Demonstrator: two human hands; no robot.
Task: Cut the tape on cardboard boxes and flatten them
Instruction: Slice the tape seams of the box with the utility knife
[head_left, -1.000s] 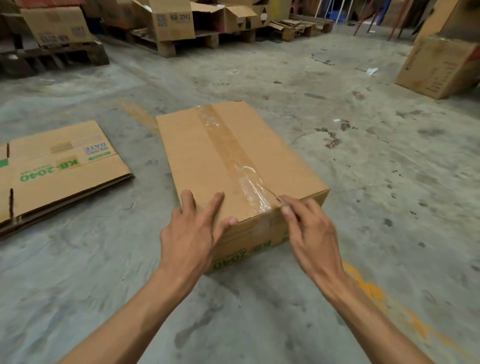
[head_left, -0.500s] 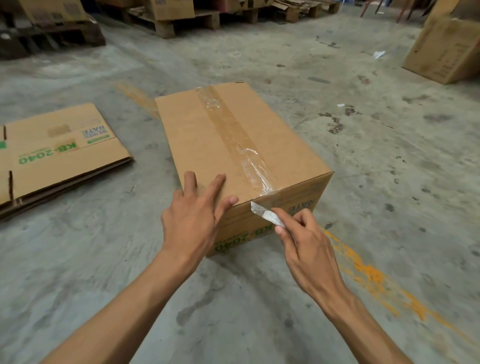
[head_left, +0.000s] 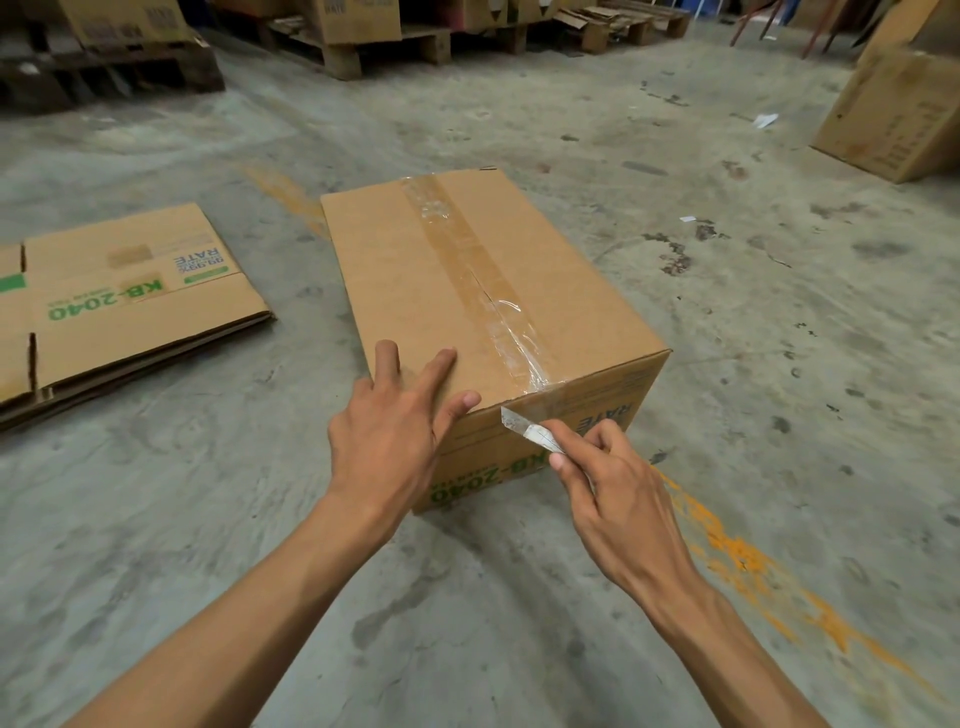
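Note:
A closed brown cardboard box (head_left: 415, 280) marked KB-2040 stands on the concrete floor in front of me. Clear tape (head_left: 470, 254) runs along its top seam; the near half of the tape is split and wrinkled. My left hand (head_left: 395, 426) presses flat on the box's near top corner, fingers spread. My right hand (head_left: 618, 478) grips a small blade (head_left: 524, 427) wrapped in whitish tape. The blade's tip touches the box's front face just below the top edge, where the tape folds over.
A flattened KB-2040 box (head_left: 119, 301) lies on the floor to the left. Another upright box (head_left: 898, 109) stands at the far right. Wooden pallets (head_left: 353, 52) loaded with boxes line the back. An orange paint streak (head_left: 753, 561) crosses the floor at the right.
My right hand drew the blade off the top seam toward me and down over the near edge onto the front face. The left hand stayed pressed on the box.

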